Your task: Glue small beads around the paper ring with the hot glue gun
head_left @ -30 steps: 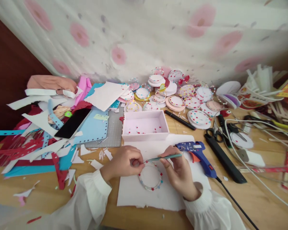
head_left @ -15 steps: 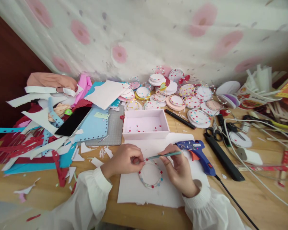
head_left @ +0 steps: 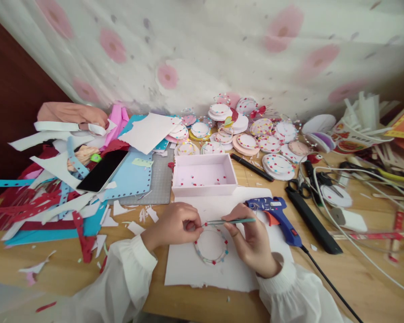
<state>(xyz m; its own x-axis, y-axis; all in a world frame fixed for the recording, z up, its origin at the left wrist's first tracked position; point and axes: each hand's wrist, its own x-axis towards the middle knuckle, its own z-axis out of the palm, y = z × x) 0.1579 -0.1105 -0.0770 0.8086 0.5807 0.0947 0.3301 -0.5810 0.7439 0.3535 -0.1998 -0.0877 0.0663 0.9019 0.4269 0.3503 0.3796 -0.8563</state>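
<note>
My right hand [head_left: 251, 237] pinches a pair of grey-green tweezers [head_left: 237, 220], whose tips point left to a small red piece at the top of a beaded ring. The ring [head_left: 214, 261], dotted with red, blue and white bits, is above a white sheet [head_left: 185, 271]. My left hand [head_left: 180, 226] is closed in a pinch at the ring's upper left edge. Just behind the hands stands a pale pink box [head_left: 204, 190] with several small red pieces inside.
A blue glue gun [head_left: 283, 220] lies right of my right hand, its cord running to the front. Beyond are a black bar [head_left: 313, 220], scissors [head_left: 299, 187] and white cables. Paper scraps and a phone [head_left: 103, 170] lie left; decorated discs [head_left: 278, 166] crowd the back.
The tweezers have tilted slightly to lie flatter, with their tips still at the red piece. Both hands have otherwise barely moved.
</note>
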